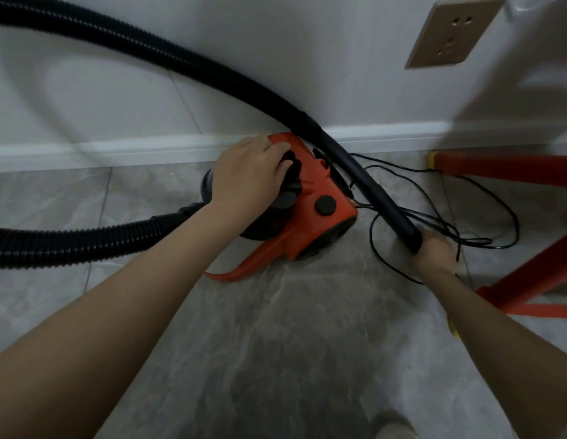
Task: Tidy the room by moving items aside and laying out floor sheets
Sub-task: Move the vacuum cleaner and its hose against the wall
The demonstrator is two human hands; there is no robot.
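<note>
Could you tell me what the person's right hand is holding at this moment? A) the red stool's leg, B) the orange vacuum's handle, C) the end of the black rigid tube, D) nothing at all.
C: the right hand grips the lower end of the black rigid tube, while the left hand holds the orange vacuum at its handle.

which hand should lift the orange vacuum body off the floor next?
Left. The left hand already grips the black handle on top of the orange vacuum. The right hand holds the rigid end of the black hose, beside the loose cord.
</note>
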